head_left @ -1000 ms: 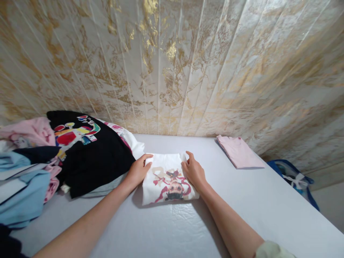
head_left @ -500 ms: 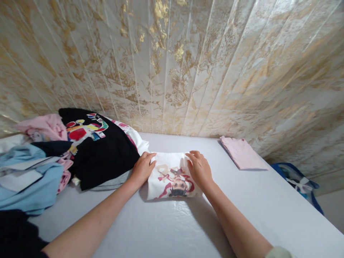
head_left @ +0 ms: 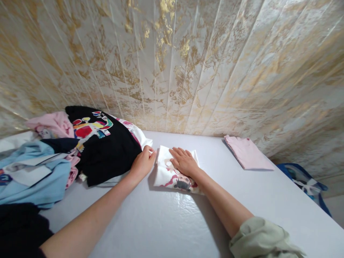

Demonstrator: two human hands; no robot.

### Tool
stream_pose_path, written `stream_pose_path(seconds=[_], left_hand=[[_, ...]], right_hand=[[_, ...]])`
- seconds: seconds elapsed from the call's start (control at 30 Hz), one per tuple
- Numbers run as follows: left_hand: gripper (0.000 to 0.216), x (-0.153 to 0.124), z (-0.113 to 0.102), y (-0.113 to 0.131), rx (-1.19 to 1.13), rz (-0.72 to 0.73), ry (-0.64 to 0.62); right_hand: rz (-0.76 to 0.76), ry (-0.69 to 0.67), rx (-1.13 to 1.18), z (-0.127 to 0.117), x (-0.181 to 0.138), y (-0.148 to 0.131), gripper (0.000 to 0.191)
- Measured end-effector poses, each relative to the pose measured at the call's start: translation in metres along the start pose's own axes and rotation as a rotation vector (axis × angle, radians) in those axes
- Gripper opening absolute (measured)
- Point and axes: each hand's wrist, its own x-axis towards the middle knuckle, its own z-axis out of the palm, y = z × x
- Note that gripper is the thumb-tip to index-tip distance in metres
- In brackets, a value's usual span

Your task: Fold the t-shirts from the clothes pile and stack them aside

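A folded white T-shirt (head_left: 164, 175) with a red and dark cartoon print lies on the table in front of me. My right hand (head_left: 184, 163) rests flat on top of it, fingers stretched out and a little spread. Just off its left edge is my left hand (head_left: 143, 162), with the fingers curled and the thumb close against them. A bit of white shows by those fingertips, and I cannot tell whether they hold it. The black T-shirt (head_left: 113, 157) with a colourful print lies right beside my left hand.
Left of me is a heap with a light blue garment (head_left: 51, 184), a pink garment (head_left: 55, 123) and black cloth (head_left: 24, 225). A folded pink garment (head_left: 248, 154) lies at the right on the white table (head_left: 150, 222). Beyond the edge stands a blue-trimmed bag (head_left: 306, 182). A gold-patterned curtain (head_left: 172, 71) hangs behind.
My right hand has moved from the shirt's right edge to flat on its top. My left hand has come off the left edge, its fingers curled. The shirt sits slightly turned.
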Motion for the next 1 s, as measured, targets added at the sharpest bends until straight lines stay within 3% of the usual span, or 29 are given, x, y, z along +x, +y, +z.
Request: stream_pose_path(seconds=[0.17, 0.3, 0.37, 0.47, 0.67, 0.77, 0.83, 0.87, 0.93, 1.0], left_hand=[[0.033, -0.014, 0.007, 0.024, -0.373, -0.13, -0.259], [0.07, -0.023, 0.007, 0.035, -0.675, -0.147, -0.461], [0.08, -0.024, 0.001, 0.037, -0.709, -0.105, -0.585], [0.073, -0.019, -0.005, 0.034, -0.602, -0.032, -0.7], [0.037, -0.012, -0.004, 0.027, -0.234, 0.135, -0.661], [0.035, -0.023, -0.003, 0.04, 0.079, 0.194, -0.34], [0.035, -0.036, 0.001, 0.054, 0.246, 0.322, -0.13], [0.034, -0.044, 0.006, 0.061, 0.273, 0.426, -0.117], [0.034, -0.059, 0.019, 0.072, 0.254, 0.617, -0.24], [0.038, -0.071, 0.032, 0.077, 0.273, 0.674, -0.349]], right_hand=[[0.114, 0.016, -0.012, -0.003, 0.005, 0.017, 0.054], [0.135, 0.014, -0.019, -0.004, 0.006, 0.022, 0.054], [0.128, 0.014, -0.02, -0.004, 0.006, 0.022, 0.054], [0.12, 0.02, -0.01, -0.005, 0.006, 0.022, 0.054], [0.117, -0.005, 0.006, -0.007, 0.006, 0.024, 0.055], [0.119, 0.005, 0.005, -0.006, 0.007, 0.024, 0.055], [0.116, 0.012, 0.005, -0.005, 0.007, 0.025, 0.056], [0.117, 0.009, 0.003, -0.005, 0.007, 0.025, 0.056], [0.119, 0.0, -0.003, -0.005, 0.007, 0.025, 0.057], [0.12, 0.0, -0.01, -0.005, 0.007, 0.024, 0.056]])
